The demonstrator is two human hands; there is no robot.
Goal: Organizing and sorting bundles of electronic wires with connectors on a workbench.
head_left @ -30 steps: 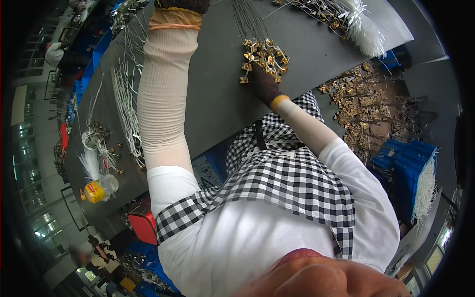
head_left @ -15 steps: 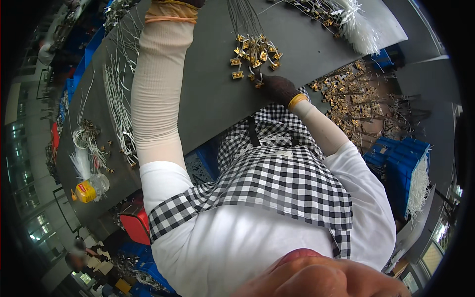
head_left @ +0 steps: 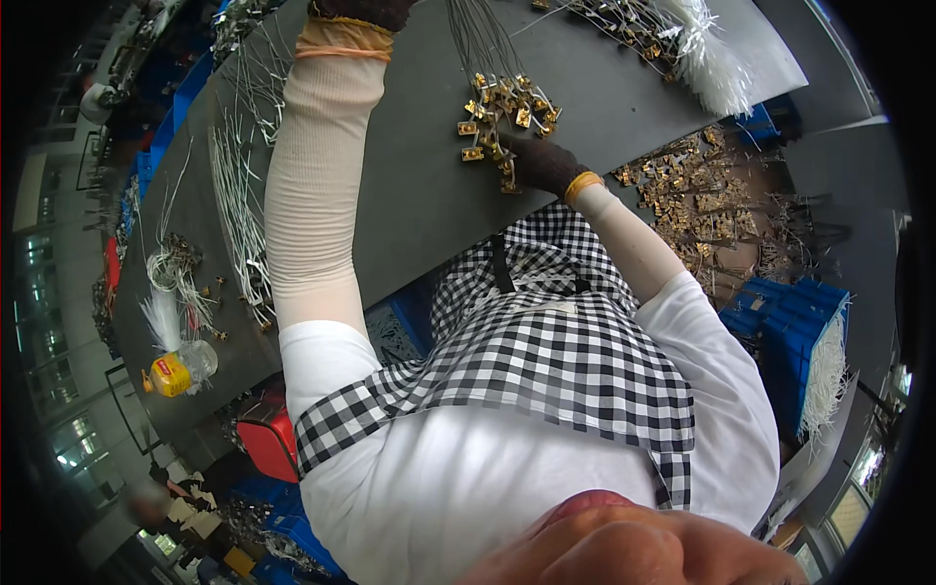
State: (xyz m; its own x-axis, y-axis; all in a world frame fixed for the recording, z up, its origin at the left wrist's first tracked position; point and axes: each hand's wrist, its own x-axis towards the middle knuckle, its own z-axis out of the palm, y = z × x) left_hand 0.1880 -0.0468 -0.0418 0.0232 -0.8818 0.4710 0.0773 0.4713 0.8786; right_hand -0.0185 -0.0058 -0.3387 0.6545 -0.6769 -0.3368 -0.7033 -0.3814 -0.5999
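Observation:
A bunch of thin grey wires (head_left: 480, 37) with brass terminals (head_left: 524, 118) on their ends lies over the grey tabletop (head_left: 409, 185). My right hand (head_left: 546, 164), in a dark glove with a yellow cuff, is at the near right side of this bunch. Its fingers are closed among the terminals, on a wire with a brass terminal; the fingertips are partly hidden. My left hand (head_left: 366, 10), also in a dark glove, reaches far forward to the left of the wires. The upper picture edge cuts it off, so its fingers are hidden.
White wires (head_left: 239, 210) lie along the table's left, near a bottle with a yellow label (head_left: 171, 374). More terminal wires and a white fibrous bundle (head_left: 710, 63) lie far right. Right of the table are heaped brass terminals (head_left: 692, 190) and a blue crate (head_left: 780, 312).
My left hand has come slightly back and right, so more of its glove shows. The brass terminals beside my right fingers have shifted slightly nearer to me. My right hand stays at the bunch.

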